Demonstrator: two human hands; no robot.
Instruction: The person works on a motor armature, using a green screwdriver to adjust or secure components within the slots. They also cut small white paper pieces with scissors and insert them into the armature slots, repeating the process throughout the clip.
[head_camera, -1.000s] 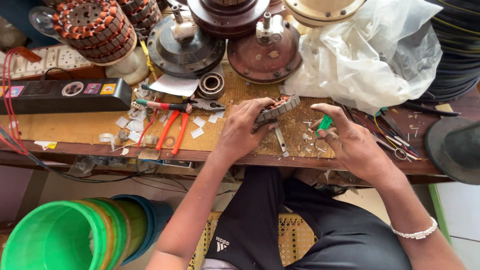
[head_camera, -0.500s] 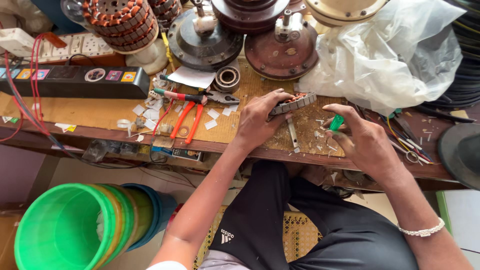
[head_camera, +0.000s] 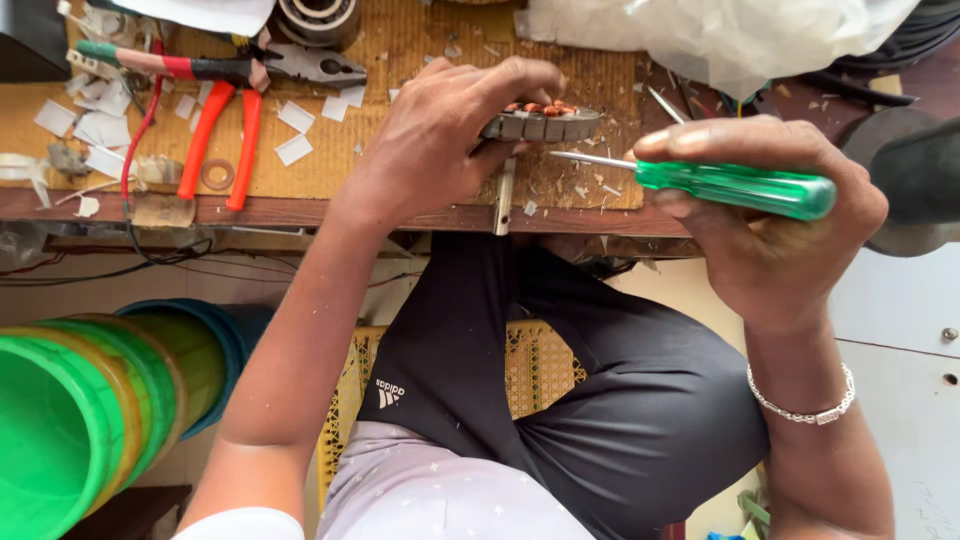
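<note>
Left hand: the left hand (head_camera: 440, 140) reaches forward over the near edge of the wooden workbench (head_camera: 420, 215), wrist bent down, fingers curled around the near end of a grey metal stator core (head_camera: 540, 122) and pinning it to the bench top.
Right hand: the right hand (head_camera: 770, 215) is raised just in front of the bench edge, closed in a fist around the green handle of a screwdriver (head_camera: 735, 187); a silver bracelet (head_camera: 800, 410) sits on that wrist.
Screwdriver pose: it lies nearly level, its thin shaft pointing left, with the tip just below and beside the stator core; whether it touches cannot be told.
Stator core: a stack of grey laminations seen edge-on, with copper-coloured windings showing along its top; it rests on the bench near the front edge, between the two hands.
Nearby on the bench: orange-handled pliers (head_camera: 225, 130), scattered white paper scraps (head_camera: 295, 118), a clear plastic bag (head_camera: 720, 35).
Below the bench: stacked green buckets (head_camera: 70, 420).
</note>
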